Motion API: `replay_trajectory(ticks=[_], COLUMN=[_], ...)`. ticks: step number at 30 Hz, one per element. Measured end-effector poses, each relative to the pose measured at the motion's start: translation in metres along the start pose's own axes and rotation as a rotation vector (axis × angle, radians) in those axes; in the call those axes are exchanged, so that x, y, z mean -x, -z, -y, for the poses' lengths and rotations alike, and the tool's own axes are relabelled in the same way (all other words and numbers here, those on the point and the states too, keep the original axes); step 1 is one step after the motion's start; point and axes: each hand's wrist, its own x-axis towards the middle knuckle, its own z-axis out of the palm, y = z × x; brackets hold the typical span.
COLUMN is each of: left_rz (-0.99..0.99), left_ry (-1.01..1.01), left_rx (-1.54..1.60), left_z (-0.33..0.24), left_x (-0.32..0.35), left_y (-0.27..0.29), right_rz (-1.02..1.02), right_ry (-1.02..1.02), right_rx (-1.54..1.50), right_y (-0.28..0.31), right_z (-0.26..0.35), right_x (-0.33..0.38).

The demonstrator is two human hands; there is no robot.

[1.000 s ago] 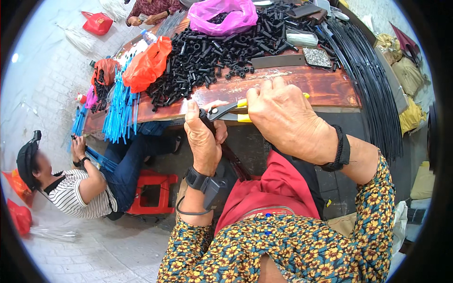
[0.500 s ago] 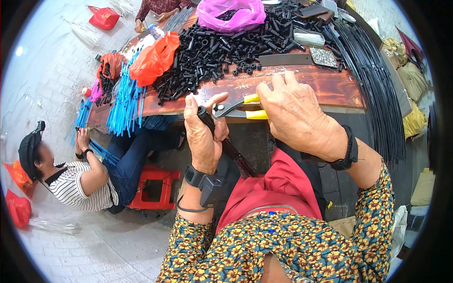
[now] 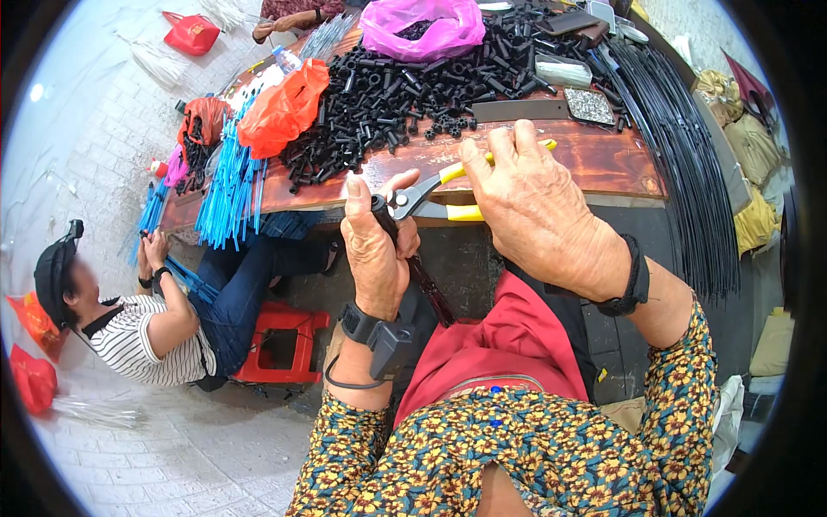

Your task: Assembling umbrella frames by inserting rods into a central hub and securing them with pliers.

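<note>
My left hand [image 3: 372, 267] is closed around a slim black tube [image 3: 384, 217], held tilted with its upper end between thumb and fingers. A dark, glossy rod-like length [image 3: 431, 291] extends below this hand toward my lap; whether it is one piece with the tube I cannot tell. My right hand [image 3: 543, 211] grips the yellow-handled pliers [image 3: 415, 200], handles spread apart. The pliers' head is right beside the tube's upper end, close to my left fingertips; the small jaws are partly hidden there.
A heap of black tubular parts [image 3: 370, 112] covers much of the wooden table [image 3: 603, 164], with a pink bag [image 3: 422, 52] on it. Long black rods [image 3: 680, 164] hang over the right edge, blue rods [image 3: 228, 189] over the left. A co-worker [image 3: 164, 327] sits at left.
The pliers' handles have spread wider apart, and the fingers of my right hand have lifted with the upper handle. My left hand still holds the tube, shifted very slightly.
</note>
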Motion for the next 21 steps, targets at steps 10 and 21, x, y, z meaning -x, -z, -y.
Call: replay_trajectory(ticks=[10,21], left_rz=[0.017,-0.168], left_ry=[0.01,-0.157], left_rx=[-0.063,-0.116], left_z=[-0.003,0.003], left_x=[0.002,0.006], left_y=[0.001,-0.005], right_rz=[0.094,0.077], right_ry=[0.007,0.146], right_rx=[-0.001,0.207], right_y=[0.006,0.014], right_z=[0.004,0.009], right_x=[-0.001,-0.002])
